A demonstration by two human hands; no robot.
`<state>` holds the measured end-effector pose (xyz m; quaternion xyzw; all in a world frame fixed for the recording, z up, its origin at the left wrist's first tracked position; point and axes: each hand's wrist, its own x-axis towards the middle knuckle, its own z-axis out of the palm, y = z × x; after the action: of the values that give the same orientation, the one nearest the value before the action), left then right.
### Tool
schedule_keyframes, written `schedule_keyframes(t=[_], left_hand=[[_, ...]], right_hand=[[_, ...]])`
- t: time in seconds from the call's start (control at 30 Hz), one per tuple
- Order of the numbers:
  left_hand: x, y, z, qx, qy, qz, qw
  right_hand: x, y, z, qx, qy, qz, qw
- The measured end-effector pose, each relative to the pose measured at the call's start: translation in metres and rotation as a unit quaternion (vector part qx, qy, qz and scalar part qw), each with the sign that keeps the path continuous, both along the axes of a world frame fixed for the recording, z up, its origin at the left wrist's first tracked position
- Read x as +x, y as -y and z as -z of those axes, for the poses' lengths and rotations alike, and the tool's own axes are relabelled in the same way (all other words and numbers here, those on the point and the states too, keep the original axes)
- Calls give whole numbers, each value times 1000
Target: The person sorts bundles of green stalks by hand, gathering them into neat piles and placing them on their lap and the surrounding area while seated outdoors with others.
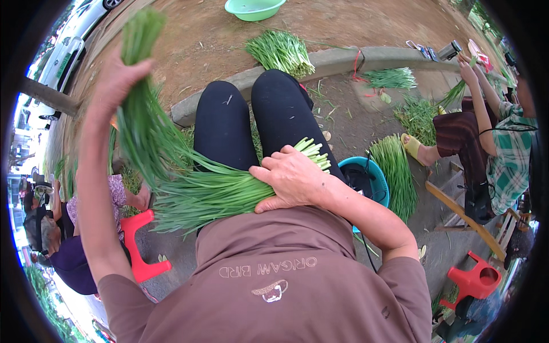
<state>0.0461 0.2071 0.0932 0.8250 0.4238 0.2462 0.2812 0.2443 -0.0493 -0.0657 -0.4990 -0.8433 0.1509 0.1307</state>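
Observation:
My left hand (117, 86) is raised at the upper left, its fingers closed round a bunch of green chives (137, 114). The bunch is slightly blurred at its top, and its long leaves hang toward my lap. Across my thighs lies a thick bundle of chives (206, 197), pale stem ends to the right and leaves to the left. My right hand (294, 177) is wrapped over this bundle near the stems and presses it against my lap. The leaf tips of the two bunches overlap above my left thigh.
A teal basin (382, 183) with dark things inside stands at my right, beside a chive pile (397, 177). More chives (280, 52) rest on the curb (334, 62) ahead, near a green basin (254, 8). Red stools (137, 246) and seated people (509, 154) are on both sides.

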Motion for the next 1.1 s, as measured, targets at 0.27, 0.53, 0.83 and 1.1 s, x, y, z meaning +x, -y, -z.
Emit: schedule_keyframes(t=[0.27,0.53,0.83,1.1], left_hand=[[12,-10,-16,462,-63,92,880],[89,81,148,247,-259,302,884],[66,-43,136,351,-342,166,856],[84,31,81,425,-264,266,824]], right_hand=[[-5,1,-1,-15,0,19,1000],[-5,3,3,-6,-8,38,999],[-7,8,0,14,-21,60,998],[16,-14,-44,122,-130,46,983]])
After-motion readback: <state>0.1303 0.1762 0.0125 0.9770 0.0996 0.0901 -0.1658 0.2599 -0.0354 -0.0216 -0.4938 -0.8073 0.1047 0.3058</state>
